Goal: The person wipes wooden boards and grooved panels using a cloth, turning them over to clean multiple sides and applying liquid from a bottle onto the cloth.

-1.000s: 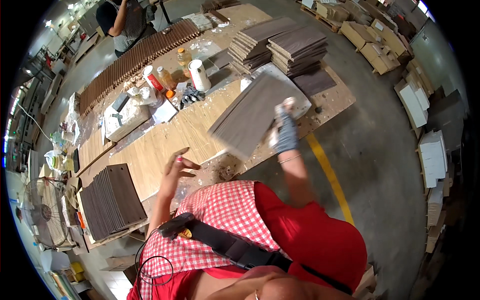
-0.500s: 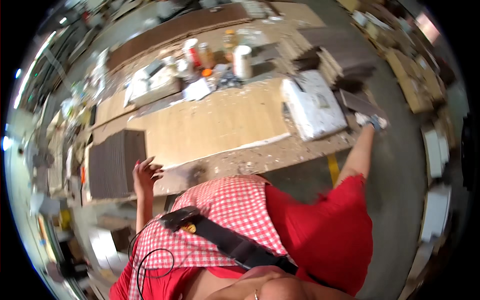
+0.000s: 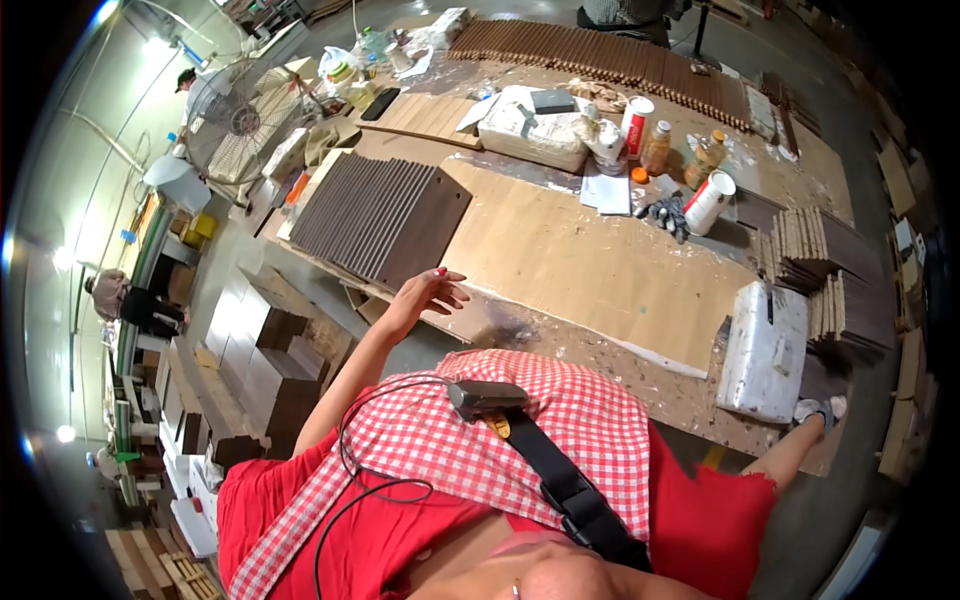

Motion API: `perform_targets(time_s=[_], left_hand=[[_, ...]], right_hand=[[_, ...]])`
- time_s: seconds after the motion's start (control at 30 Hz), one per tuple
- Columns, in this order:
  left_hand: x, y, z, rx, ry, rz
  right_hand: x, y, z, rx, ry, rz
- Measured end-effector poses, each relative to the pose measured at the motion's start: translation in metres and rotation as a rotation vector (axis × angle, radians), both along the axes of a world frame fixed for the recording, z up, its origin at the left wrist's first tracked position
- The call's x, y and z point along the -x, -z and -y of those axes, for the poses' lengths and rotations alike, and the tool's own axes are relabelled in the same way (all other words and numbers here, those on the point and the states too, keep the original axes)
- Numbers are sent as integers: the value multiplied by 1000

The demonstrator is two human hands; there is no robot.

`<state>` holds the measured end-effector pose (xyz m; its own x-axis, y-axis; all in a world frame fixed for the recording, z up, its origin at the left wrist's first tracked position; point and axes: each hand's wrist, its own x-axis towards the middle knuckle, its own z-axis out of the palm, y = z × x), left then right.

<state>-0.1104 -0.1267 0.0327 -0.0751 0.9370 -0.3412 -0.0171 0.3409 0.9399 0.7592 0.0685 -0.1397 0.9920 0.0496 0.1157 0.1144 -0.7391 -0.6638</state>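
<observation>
My left hand (image 3: 428, 298) hovers over the near edge of the workbench, fingers loosely spread and nothing in them. Just beyond it stands a row of dark brown boards (image 3: 385, 215) set on edge, one with a small hole near its corner. My right hand (image 3: 822, 411) is at the bench's right end, beside a white wrapped block (image 3: 765, 350). Something whitish and grey, a glove or a rag, covers that hand, so its fingers cannot be made out. Between the hands lies a wide light wood sheet (image 3: 590, 265) on the bench.
Farther back are a grey glove (image 3: 664, 214), an orange cap (image 3: 639, 175), jars (image 3: 656, 148) and a white canister (image 3: 710, 203). More boards (image 3: 840, 270) are stacked at right; a long row of brown strips (image 3: 600, 70) lines the far side. A floor fan (image 3: 240, 120) and people stand left.
The view has swung left, so the bench appears farther right and the fan and people come into sight. My left hand is still by the boards, my right still at the bench's right end.
</observation>
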Motion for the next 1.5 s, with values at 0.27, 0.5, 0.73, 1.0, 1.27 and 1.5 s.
perform_targets(time_s=[0.27, 0.5, 0.73, 1.0, 1.27, 1.5], left_hand=[[43, 10, -3, 22, 46, -62], [82, 39, -9, 75, 120, -11], [119, 29, -15, -191, 183, -313], [203, 8, -20, -485, 310, -1091], [175, 34, -13, -343, 427, -1381], [174, 38, -6, -308, 376, -1455]], right_hand=[[43, -73, -4, -608, -226, 174], [253, -62, -19, -1060, -587, -379], [516, 43, 19, -979, -628, -1110], [685, -6, 52, -873, -930, -1077], [826, -30, -23, -505, -1623, -765], [876, -14, 111, -489, -1885, -806]])
